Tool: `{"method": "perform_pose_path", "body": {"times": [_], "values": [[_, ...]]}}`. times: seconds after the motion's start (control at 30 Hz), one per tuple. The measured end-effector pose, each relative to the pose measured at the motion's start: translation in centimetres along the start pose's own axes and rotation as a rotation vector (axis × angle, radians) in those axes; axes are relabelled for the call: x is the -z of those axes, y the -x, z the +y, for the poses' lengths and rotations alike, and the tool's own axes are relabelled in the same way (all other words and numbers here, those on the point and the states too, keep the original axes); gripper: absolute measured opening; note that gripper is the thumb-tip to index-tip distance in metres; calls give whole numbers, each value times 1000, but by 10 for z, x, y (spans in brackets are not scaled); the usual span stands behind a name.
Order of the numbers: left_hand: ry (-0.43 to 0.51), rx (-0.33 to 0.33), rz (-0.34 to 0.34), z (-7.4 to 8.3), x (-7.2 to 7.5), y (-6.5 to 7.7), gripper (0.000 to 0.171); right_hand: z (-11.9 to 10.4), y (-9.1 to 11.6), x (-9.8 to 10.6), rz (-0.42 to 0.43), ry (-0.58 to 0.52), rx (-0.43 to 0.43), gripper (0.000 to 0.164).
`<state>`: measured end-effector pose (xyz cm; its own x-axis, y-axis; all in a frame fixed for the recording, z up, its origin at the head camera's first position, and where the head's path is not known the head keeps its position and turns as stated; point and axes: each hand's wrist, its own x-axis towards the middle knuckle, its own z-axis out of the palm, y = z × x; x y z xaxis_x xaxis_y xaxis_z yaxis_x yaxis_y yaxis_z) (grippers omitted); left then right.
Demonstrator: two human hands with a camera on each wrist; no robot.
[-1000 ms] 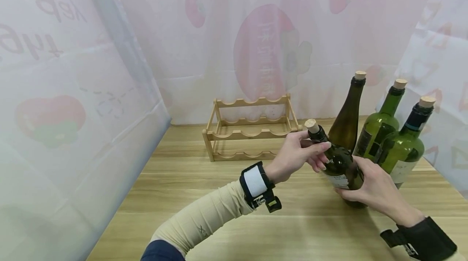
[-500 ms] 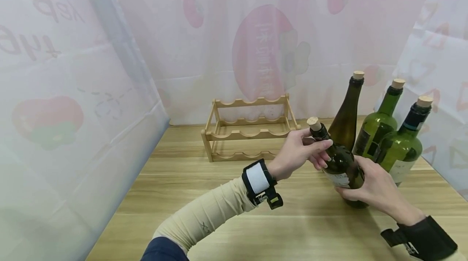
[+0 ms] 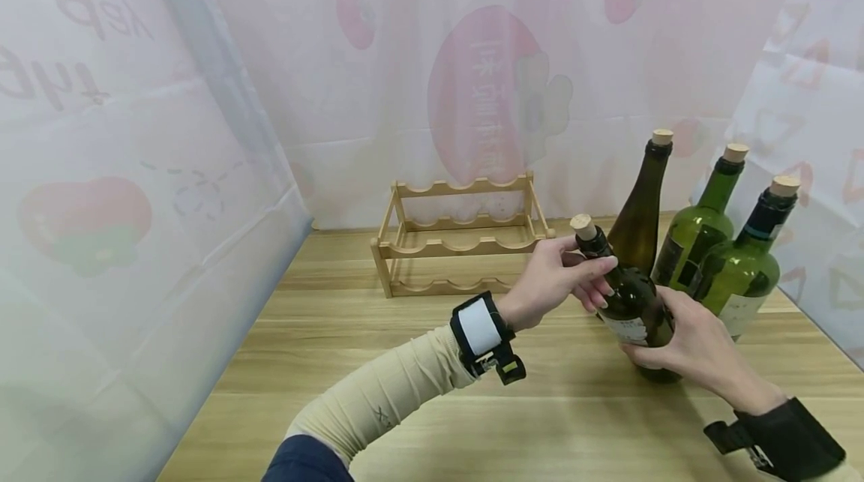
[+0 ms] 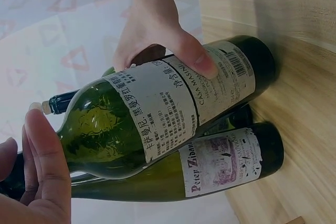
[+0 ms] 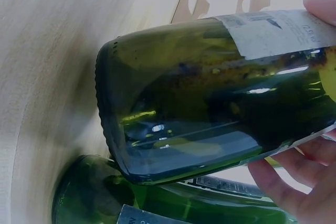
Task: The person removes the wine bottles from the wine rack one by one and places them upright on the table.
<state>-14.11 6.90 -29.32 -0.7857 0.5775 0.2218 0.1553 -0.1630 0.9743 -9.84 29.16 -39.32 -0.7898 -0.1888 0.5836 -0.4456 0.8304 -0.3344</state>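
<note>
A corked green wine bottle (image 3: 631,298) leans to the left at the right side of the table, held by both hands. My left hand (image 3: 563,276) has its thumb and fingers round the neck, just below the cork (image 3: 582,226). Lower down, my right hand (image 3: 695,339) grips the body, thumb across the pale label (image 4: 163,106), as the left wrist view shows. The bottle's base (image 5: 107,114) is close over the wooden table in the right wrist view.
Behind the held bottle stand a tall brown-green bottle (image 3: 637,212) and two green ones, one at the back (image 3: 702,231) and one at far right (image 3: 745,272), all corked. A wooden wine rack (image 3: 466,248) sits near the back curtain (image 3: 378,107).
The held bottle has tipped slightly more upright, its cork shifting a little right and up. My left hand has moved along with it; the right hand keeps its hold.
</note>
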Motion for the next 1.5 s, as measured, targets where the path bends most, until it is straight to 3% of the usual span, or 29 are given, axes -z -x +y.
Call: {"method": "perform_pose_path", "body": {"times": [0.6,0.83,1.3,1.5], "values": [[11,18,-9,-1,-2,-4,13,2,-1,0,-13,-1,-37,79],[0,22,-14,-1,-4,-8,13,4,-3,-1,-43,-8,-88,77],[-115,8,-24,1,-8,-22,17,4,-6,-4,-98,-80,-194,80],[-180,-3,-26,2,-9,-32,19,6,-6,-6,-84,-90,-223,71]]}}
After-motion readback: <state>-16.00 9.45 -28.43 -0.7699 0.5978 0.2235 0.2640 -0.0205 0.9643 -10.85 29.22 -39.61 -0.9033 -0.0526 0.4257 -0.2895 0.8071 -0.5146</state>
